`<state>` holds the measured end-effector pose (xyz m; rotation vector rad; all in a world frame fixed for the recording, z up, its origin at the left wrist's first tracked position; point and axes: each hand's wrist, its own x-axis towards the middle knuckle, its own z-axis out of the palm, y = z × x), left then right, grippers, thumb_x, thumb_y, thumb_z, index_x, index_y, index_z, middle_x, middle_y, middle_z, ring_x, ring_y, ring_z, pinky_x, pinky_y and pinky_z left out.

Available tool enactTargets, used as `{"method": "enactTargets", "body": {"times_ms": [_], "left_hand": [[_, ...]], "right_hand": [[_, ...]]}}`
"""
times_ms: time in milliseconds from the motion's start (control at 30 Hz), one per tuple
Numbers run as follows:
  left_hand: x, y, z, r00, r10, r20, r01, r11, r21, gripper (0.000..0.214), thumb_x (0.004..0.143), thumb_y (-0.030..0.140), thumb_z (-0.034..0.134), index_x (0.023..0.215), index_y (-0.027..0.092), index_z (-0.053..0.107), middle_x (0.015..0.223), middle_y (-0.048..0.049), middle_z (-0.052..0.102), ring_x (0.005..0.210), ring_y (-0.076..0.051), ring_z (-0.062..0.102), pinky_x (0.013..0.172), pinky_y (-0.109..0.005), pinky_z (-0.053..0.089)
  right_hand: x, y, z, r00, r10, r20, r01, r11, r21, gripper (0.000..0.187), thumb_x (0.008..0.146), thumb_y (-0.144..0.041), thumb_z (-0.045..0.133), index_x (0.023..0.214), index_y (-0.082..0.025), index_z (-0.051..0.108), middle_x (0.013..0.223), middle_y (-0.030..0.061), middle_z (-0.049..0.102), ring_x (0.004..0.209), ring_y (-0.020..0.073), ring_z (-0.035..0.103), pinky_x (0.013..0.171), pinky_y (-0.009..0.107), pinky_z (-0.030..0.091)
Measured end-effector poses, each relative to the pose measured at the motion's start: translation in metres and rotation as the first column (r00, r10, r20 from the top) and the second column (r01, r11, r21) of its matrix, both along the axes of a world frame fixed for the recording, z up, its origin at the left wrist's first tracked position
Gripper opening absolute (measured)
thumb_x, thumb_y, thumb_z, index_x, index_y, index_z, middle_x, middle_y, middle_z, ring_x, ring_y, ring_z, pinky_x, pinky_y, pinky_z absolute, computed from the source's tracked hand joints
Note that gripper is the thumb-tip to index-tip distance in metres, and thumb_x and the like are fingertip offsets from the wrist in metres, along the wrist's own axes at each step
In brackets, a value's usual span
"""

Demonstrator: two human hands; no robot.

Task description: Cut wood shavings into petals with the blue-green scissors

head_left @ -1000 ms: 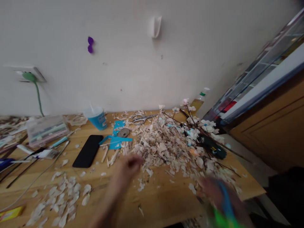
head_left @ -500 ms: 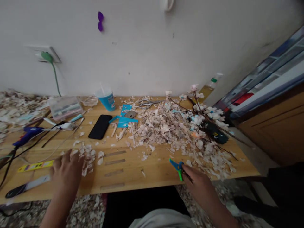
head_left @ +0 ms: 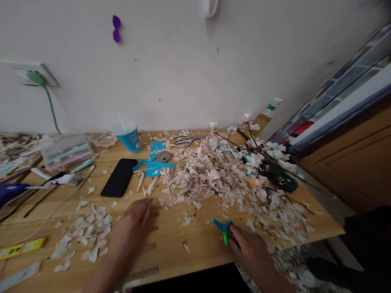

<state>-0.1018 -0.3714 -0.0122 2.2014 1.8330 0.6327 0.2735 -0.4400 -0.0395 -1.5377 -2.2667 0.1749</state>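
My right hand (head_left: 249, 248) is closed around a pair of small blue-and-green scissors (head_left: 224, 230) above the front of the wooden table (head_left: 171, 260). Their blades point up and to the left, toward a big heap of pale, petal-like shavings (head_left: 210, 169). Over the table's middle, my left hand (head_left: 134, 219) is smeared by motion, and its fingers cannot be read clearly. It is near the heap's left end, with the black phone (head_left: 118, 178) just behind it. A smaller spread of pale flakes (head_left: 91, 228) lies to its left.
Branches with white blossoms (head_left: 269, 152) lie on the right by a bottle (head_left: 264, 120). Behind the heap are metal scissors (head_left: 186, 140) and a blue cup (head_left: 130, 140). On the left are a clear box (head_left: 67, 152), a blue glue gun (head_left: 12, 193) and a yellow cutter (head_left: 23, 247).
My left hand has moved right, from the small spread of flakes toward the big heap. My right hand still holds the scissors. The view has shifted a little.
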Motion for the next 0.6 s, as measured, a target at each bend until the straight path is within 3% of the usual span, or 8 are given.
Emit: {"method": "enactTargets", "body": {"times_ms": [67, 200, 267, 333, 433, 500, 600], "left_hand": [[-0.004, 0.023, 0.006, 0.999, 0.036, -0.040, -0.031, 0.993, 0.114, 0.036, 0.100, 0.035, 0.040, 0.117, 0.018, 0.065, 0.118, -0.0119, 0.070, 0.111, -0.026, 0.063, 0.099, -0.039, 0.049], [-0.005, 0.070, 0.015, 0.957, 0.163, -0.239, -0.086, 0.949, 0.302, 0.040, 0.099, 0.035, 0.043, 0.128, 0.014, 0.060, 0.127, -0.0177, 0.065, 0.128, -0.033, 0.051, 0.111, -0.053, 0.032], [-0.007, 0.091, 0.021, 0.925, 0.235, -0.300, -0.131, 0.936, 0.327, 0.041, 0.099, 0.035, 0.042, 0.129, 0.014, 0.059, 0.128, -0.0183, 0.064, 0.130, -0.035, 0.049, 0.113, -0.058, 0.025], [-0.017, 0.106, 0.029, 0.899, 0.296, -0.323, -0.200, 0.933, 0.300, 0.042, 0.099, 0.037, 0.039, 0.126, 0.013, 0.060, 0.127, -0.0194, 0.064, 0.124, -0.037, 0.052, 0.109, -0.059, 0.027], [-0.049, 0.116, 0.044, 0.841, 0.422, -0.340, -0.355, 0.903, 0.244, 0.051, 0.099, 0.042, 0.031, 0.127, 0.009, 0.058, 0.127, -0.0237, 0.062, 0.118, -0.041, 0.055, 0.099, -0.058, 0.038], [-0.078, 0.113, 0.055, 0.777, 0.527, -0.344, -0.464, 0.849, 0.253, 0.054, 0.099, 0.043, 0.028, 0.130, 0.008, 0.055, 0.129, -0.0244, 0.059, 0.119, -0.042, 0.053, 0.094, -0.057, 0.042], [-0.120, 0.102, 0.075, 0.691, 0.657, -0.300, -0.607, 0.753, 0.254, 0.052, 0.096, 0.044, 0.032, 0.126, 0.009, 0.056, 0.130, -0.0222, 0.058, 0.120, -0.044, 0.048, 0.092, -0.062, 0.042]], "right_hand": [[-0.002, 0.004, -0.001, 0.996, -0.093, -0.006, 0.093, 0.994, -0.056, 0.030, 0.095, -0.023, 0.045, 0.111, -0.023, 0.070, 0.097, 0.0078, 0.079, 0.076, 0.0227, 0.076, 0.068, 0.030, 0.060], [0.002, 0.008, 0.000, 0.980, -0.195, 0.036, 0.198, 0.974, -0.111, 0.039, 0.086, -0.012, 0.045, 0.112, -0.027, 0.070, 0.108, 0.0078, 0.077, 0.086, 0.0258, 0.076, 0.072, 0.032, 0.060], [0.005, 0.008, -0.001, 0.976, -0.206, 0.076, 0.214, 0.971, -0.109, 0.045, 0.084, -0.006, 0.042, 0.111, -0.028, 0.072, 0.109, 0.0076, 0.077, 0.089, 0.0262, 0.076, 0.075, 0.032, 0.060], [0.008, 0.008, -0.002, 0.970, -0.204, 0.132, 0.216, 0.972, -0.090, 0.050, 0.082, -0.003, 0.038, 0.111, -0.025, 0.072, 0.109, 0.0094, 0.077, 0.090, 0.0266, 0.075, 0.077, 0.034, 0.060], [0.013, 0.009, -0.002, 0.966, -0.181, 0.186, 0.196, 0.978, -0.070, 0.056, 0.078, 0.002, 0.035, 0.116, -0.019, 0.071, 0.114, 0.0137, 0.075, 0.095, 0.0275, 0.075, 0.080, 0.037, 0.061], [0.014, 0.010, 0.000, 0.975, -0.149, 0.164, 0.163, 0.984, -0.074, 0.058, 0.076, 0.003, 0.035, 0.119, -0.017, 0.068, 0.116, 0.0144, 0.074, 0.097, 0.0266, 0.075, 0.081, 0.037, 0.061], [0.014, 0.011, 0.008, 0.984, -0.132, 0.119, 0.141, 0.988, -0.064, 0.043, 0.088, -0.007, 0.039, 0.117, -0.017, 0.068, 0.108, 0.0137, 0.076, 0.092, 0.0261, 0.075, 0.079, 0.036, 0.062]]}}
